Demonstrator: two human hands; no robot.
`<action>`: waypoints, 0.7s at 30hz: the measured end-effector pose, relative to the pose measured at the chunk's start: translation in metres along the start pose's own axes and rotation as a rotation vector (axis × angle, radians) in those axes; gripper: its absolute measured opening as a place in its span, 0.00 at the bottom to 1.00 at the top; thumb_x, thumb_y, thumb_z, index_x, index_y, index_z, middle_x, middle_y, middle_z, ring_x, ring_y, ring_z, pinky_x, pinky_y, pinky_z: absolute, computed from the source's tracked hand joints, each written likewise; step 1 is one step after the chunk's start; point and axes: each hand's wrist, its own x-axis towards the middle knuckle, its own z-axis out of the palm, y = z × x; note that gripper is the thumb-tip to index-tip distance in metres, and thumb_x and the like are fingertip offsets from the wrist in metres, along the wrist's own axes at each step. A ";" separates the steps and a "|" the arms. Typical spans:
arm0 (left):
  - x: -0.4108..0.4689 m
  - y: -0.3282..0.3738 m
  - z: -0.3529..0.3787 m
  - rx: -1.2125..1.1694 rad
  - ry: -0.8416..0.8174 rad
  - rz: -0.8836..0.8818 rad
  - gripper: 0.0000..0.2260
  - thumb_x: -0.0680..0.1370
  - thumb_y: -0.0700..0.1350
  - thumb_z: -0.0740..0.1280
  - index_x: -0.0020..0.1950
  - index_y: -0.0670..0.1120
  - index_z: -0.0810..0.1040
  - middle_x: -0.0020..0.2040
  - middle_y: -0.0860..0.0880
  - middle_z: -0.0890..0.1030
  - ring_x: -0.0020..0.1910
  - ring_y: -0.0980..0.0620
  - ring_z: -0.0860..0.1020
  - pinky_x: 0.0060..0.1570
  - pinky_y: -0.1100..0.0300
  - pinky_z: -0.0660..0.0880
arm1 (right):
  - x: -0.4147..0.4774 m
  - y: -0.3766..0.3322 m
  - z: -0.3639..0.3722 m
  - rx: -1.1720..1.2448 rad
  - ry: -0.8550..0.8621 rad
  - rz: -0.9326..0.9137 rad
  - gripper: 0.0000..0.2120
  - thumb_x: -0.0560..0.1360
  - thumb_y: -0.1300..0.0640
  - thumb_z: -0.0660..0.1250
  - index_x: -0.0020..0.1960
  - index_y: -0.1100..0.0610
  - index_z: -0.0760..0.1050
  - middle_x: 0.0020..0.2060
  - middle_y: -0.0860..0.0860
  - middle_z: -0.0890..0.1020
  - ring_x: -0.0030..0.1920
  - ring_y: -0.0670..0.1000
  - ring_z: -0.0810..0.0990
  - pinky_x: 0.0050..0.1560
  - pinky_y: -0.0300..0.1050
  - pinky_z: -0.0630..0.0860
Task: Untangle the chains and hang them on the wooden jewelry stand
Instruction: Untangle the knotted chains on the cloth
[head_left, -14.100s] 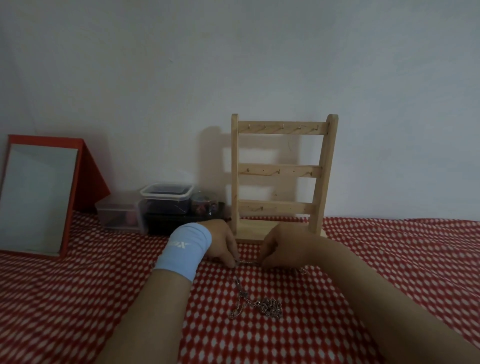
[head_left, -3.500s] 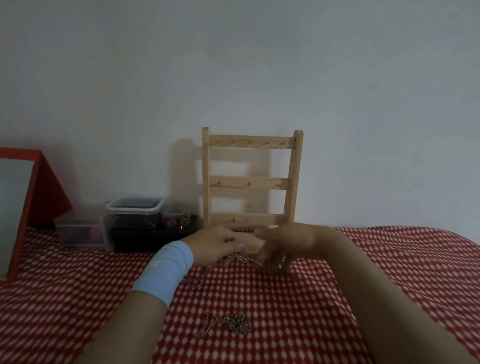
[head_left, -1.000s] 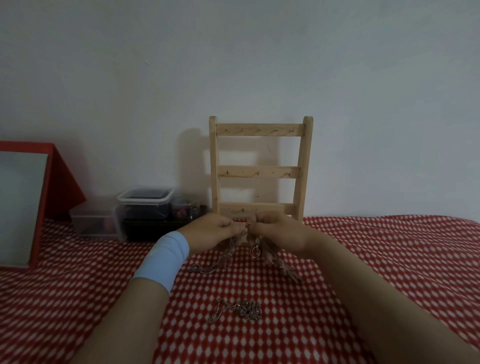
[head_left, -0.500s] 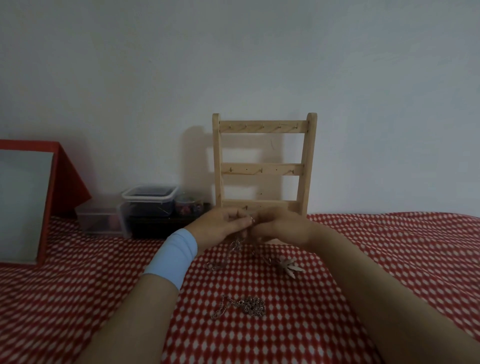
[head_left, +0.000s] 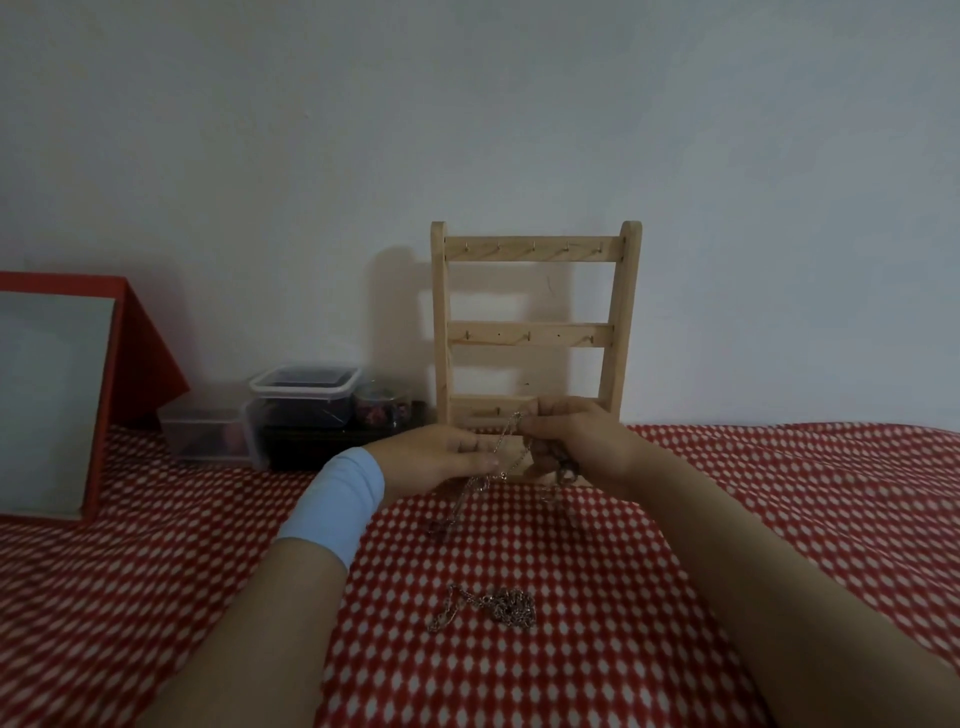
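Observation:
A wooden jewelry stand (head_left: 535, 335) with three hooked rails stands upright against the wall; its hooks carry nothing. Right in front of its lowest rail, my right hand (head_left: 582, 447) pinches the top of a thin silver chain (head_left: 485, 480) and bunches more of it in the palm. My left hand (head_left: 441, 460), with a light blue wristband, holds the same chain lower down, palm turned up. The chain's loose end trails down to the cloth. A second, tangled chain (head_left: 493, 613) lies in a heap on the red checked cloth (head_left: 779, 519) nearer to me.
Clear plastic boxes (head_left: 301, 410) and a small jar (head_left: 382, 410) sit left of the stand by the wall. A red-framed mirror (head_left: 57, 400) leans at the far left.
Both hands have stayed at the stand's lowest rail with the chain. The left hand has dropped a little and turned palm up. The heap on the cloth has not moved.

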 end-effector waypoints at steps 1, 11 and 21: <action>-0.001 -0.001 -0.002 -0.035 0.046 0.019 0.09 0.80 0.54 0.64 0.47 0.55 0.83 0.47 0.56 0.84 0.51 0.55 0.81 0.59 0.59 0.73 | 0.000 0.000 -0.002 -0.022 -0.019 0.006 0.08 0.83 0.63 0.61 0.48 0.59 0.76 0.30 0.48 0.72 0.29 0.47 0.69 0.34 0.42 0.72; 0.005 -0.005 0.007 0.168 0.011 -0.052 0.18 0.80 0.61 0.59 0.60 0.53 0.82 0.60 0.52 0.81 0.60 0.53 0.77 0.69 0.51 0.68 | -0.002 -0.003 0.004 -0.792 -0.168 0.119 0.16 0.78 0.68 0.63 0.58 0.50 0.76 0.54 0.45 0.79 0.57 0.48 0.78 0.52 0.39 0.76; 0.005 -0.002 0.001 -0.018 0.066 0.005 0.13 0.77 0.57 0.67 0.47 0.49 0.85 0.45 0.49 0.86 0.48 0.48 0.84 0.59 0.50 0.78 | -0.001 0.000 0.000 -0.372 -0.044 -0.062 0.05 0.78 0.59 0.72 0.45 0.58 0.85 0.36 0.52 0.84 0.36 0.51 0.79 0.45 0.45 0.81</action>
